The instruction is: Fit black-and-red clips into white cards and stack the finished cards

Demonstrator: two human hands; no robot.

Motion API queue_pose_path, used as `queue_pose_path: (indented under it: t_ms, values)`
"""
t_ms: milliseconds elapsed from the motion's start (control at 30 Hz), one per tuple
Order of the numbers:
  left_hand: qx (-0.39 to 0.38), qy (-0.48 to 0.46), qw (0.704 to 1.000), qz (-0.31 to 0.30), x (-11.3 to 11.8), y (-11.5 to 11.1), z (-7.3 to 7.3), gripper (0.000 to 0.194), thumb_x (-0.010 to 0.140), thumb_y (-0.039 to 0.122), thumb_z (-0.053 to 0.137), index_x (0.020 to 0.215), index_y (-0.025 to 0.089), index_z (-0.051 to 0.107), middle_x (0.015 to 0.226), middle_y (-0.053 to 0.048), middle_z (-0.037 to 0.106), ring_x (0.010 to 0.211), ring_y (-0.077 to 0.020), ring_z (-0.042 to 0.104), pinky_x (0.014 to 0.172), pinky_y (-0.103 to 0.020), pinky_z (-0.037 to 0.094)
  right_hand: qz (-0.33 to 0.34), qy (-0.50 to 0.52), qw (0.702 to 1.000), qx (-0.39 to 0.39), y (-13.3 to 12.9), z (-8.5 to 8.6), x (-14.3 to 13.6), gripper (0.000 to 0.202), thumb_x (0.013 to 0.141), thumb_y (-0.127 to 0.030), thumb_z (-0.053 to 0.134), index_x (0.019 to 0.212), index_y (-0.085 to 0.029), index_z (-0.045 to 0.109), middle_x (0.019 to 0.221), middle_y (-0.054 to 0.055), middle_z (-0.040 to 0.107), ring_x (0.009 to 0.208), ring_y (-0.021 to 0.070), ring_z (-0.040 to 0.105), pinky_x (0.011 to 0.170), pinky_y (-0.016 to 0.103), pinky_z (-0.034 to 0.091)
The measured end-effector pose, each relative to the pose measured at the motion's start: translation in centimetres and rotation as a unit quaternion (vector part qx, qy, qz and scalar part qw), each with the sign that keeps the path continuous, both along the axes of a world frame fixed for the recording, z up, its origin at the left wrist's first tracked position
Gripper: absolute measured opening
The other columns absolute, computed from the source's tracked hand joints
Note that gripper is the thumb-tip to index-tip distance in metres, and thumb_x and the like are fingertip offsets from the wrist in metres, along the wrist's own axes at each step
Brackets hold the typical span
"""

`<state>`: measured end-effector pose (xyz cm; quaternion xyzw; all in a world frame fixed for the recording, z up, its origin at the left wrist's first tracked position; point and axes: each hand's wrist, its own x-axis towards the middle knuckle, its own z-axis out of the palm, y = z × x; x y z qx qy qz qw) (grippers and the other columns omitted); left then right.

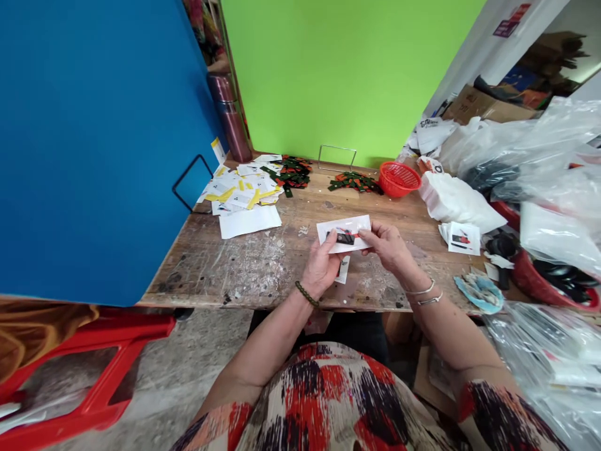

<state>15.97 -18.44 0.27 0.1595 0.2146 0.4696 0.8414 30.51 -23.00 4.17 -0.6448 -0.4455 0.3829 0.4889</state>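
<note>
While your left hand (320,268) and right hand (387,246) pinch white packet (346,227) over wooden table (263,266), step appears to be filling or checking; next move likely calls for light grip, packet level, dark piece (347,239) flat

Between my left hand (322,266) and right hand (387,244), the packet (344,233) is white-edged and clear, with black and red contents (346,238). The bracelet (307,294) on my left is dark green; the bangles (430,300) on my right, silver. Beneath my hands the tabletop (263,269) is brown wood grain, flecked pale and dark; beyond them the strips (295,172) are dark green and orange. Past my left hand, sheets (244,191) show white and yellow; past my right, the basket (398,188) is red, the panel (347,75) lime green.
</note>
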Motion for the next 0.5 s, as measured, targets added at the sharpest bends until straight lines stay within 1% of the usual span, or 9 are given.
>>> queue_pose_path:
  t_ms: [67,133,167,200,267,300,367,433,500]
  values:
    - [0.053,0.057,0.997,-0.017,-0.8,0.7,0.0,0.023,0.076,0.022,0.076,0.098,0.016,0.072,0.093,-0.006,0.075,0.08,-0.0154,0.069,0.079,-0.027,0.052,0.012,-0.051,0.999,0.008,-0.5,0.3,0.9,0.034,0.072,-0.05,0.07,0.079,-0.017,0.064,0.065,0.0,0.059,0.053,0.0102,0.045,0.045,0.022,0.038]
    - [0.131,0.156,0.979,-0.031,-1.2,1.5,0.3,0.028,0.068,0.018,0.082,0.095,0.015,0.075,0.088,-0.006,0.075,0.074,-0.0137,0.066,0.074,-0.023,0.049,0.039,-0.098,0.994,0.01,-0.9,0.9,1.5,0.031,0.076,-0.048,0.066,0.076,-0.017,0.063,0.061,-0.002,0.055,0.052,0.0094,0.041,0.046,0.022,0.032]
    - [0.187,0.206,0.959,-0.05,-1.2,1.8,0.7,0.028,0.066,0.017,0.083,0.092,0.015,0.076,0.085,-0.005,0.075,0.071,-0.0132,0.064,0.07,-0.022,0.047,0.056,-0.123,0.991,0.011,-1.1,1.1,1.6,0.03,0.078,-0.047,0.065,0.074,-0.017,0.063,0.061,-0.002,0.053,0.053,0.0093,0.04,0.047,0.022,0.03]
    - [0.25,0.251,0.932,-0.071,-1.1,2.1,1.1,0.024,0.065,0.018,0.083,0.088,0.015,0.077,0.08,-0.004,0.074,0.067,-0.0128,0.062,0.066,-0.022,0.044,0.072,-0.149,0.986,0.012,-1.4,1.4,1.6,0.031,0.079,-0.047,0.064,0.071,-0.017,0.061,0.06,-0.002,0.052,0.054,0.0094,0.04,0.049,0.022,0.029]
    - [0.367,0.319,0.868,-0.099,-0.5,2.3,2.0,0.011,0.071,0.024,0.079,0.078,0.016,0.077,0.069,-0.002,0.069,0.062,-0.0123,0.056,0.06,-0.022,0.039,0.087,-0.209,0.974,0.023,-1.9,1.8,1.4,0.033,0.082,-0.046,0.062,0.066,-0.018,0.058,0.059,-0.003,0.048,0.056,0.0095,0.038,0.052,0.023,0.028]
    - [0.408,0.342,0.841,-0.096,-0.1,2.2,2.5,0.01,0.075,0.026,0.075,0.073,0.017,0.075,0.064,0.0,0.065,0.06,-0.0118,0.053,0.059,-0.023,0.036,0.082,-0.239,0.967,0.03,-2.2,2.0,1.3,0.033,0.084,-0.045,0.061,0.065,-0.018,0.057,0.059,-0.003,0.047,0.057,0.0096,0.038,0.053,0.023,0.028]
    - [0.445,0.379,0.809,-0.07,0.9,1.7,3.0,0.02,0.08,0.028,0.069,0.064,0.017,0.071,0.057,0.003,0.058,0.058,-0.0111,0.048,0.058,-0.023,0.033,0.059,-0.28,0.957,0.041,-3.0,2.0,1.2,0.033,0.086,-0.043,0.06,0.065,-0.018,0.056,0.06,-0.003,0.048,0.058,0.0099,0.039,0.054,0.024,0.028]
    - [0.45,0.403,0.795,-0.05,2.0,1.0,3.0,0.022,0.081,0.028,0.066,0.062,0.018,0.069,0.056,0.004,0.055,0.058,-0.011,0.045,0.058,-0.023,0.032,0.032,-0.298,0.953,0.052,-3.9,1.6,1.6,0.033,0.087,-0.042,0.059,0.064,-0.018,0.053,0.06,-0.003,0.048,0.058,0.0103,0.04,0.055,0.024,0.028]
    - [0.462,0.405,0.787,-0.056,3.3,0.4,2.5,0.022,0.081,0.028,0.066,0.062,0.019,0.069,0.056,0.004,0.054,0.058,-0.0115,0.045,0.058,-0.023,0.032,0.021,-0.293,0.954,0.059,-5.0,0.9,2.5,0.036,0.087,-0.043,0.059,0.061,-0.019,0.05,0.058,-0.003,0.047,0.058,0.0106,0.041,0.055,0.024,0.03]
